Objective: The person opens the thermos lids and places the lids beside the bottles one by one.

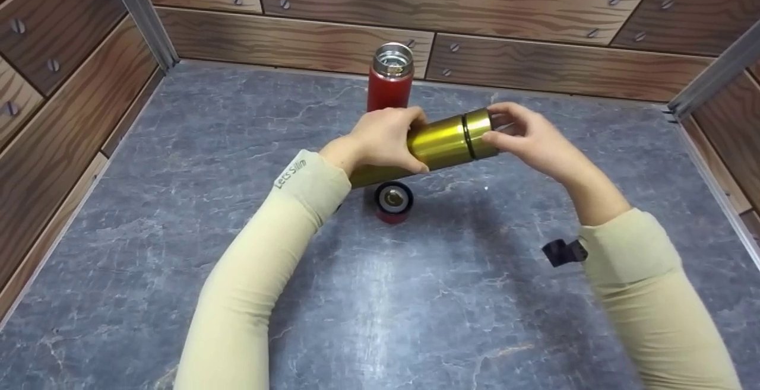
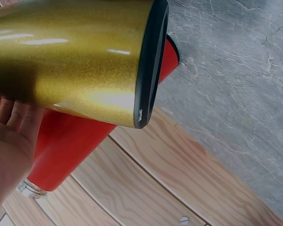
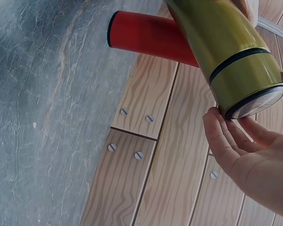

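Slantwise, the gold flask (image 1: 440, 142) points its cap (image 1: 477, 126) rightward.

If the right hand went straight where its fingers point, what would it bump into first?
The gold lid, it seems: the right hand already has its fingertips on it. Beyond is the gold bottle, gripped by the left hand.

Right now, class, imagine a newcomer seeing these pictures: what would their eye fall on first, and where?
Most likely the shiny gold bottle, tilted above the table, with the left fingers round its body and the right fingers on its lid. Next, perhaps, the open red bottle standing behind it, and the small red cap on the table in front.
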Demonstrator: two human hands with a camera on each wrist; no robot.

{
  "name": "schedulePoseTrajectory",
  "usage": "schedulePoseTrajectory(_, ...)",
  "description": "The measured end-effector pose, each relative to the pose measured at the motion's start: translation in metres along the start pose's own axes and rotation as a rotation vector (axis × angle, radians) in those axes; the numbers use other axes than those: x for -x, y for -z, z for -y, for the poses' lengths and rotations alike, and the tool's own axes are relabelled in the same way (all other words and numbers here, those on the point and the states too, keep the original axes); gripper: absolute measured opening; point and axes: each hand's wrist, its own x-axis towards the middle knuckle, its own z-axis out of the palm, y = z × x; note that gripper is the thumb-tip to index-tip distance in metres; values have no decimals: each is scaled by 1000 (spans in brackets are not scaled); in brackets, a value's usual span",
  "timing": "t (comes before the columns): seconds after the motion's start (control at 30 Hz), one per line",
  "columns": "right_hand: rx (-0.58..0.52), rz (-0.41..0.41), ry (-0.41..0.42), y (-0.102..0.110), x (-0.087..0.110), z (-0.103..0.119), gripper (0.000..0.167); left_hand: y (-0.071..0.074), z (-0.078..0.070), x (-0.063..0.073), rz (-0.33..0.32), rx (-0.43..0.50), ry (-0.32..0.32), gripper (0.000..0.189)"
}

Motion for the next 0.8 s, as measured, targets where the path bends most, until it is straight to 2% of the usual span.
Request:
schedulePoseTrajectory(0.3,-57,-19,-109,-2,0,3,68,0,-3,-2,9,7,17,66)
schedulePoseTrajectory(0.47,-62,-29,-74,-1,0,3,60,2,-3,-2,8,9,5,65)
schedulePoseTrajectory(0.63,-15,-13,-24,0,0,2,59,2,-3,-1,7,12,0,66)
schedulePoseTrajectory(0.8,-2,19,-71,0,1,3,67,1,-2,0,12,3,8,66)
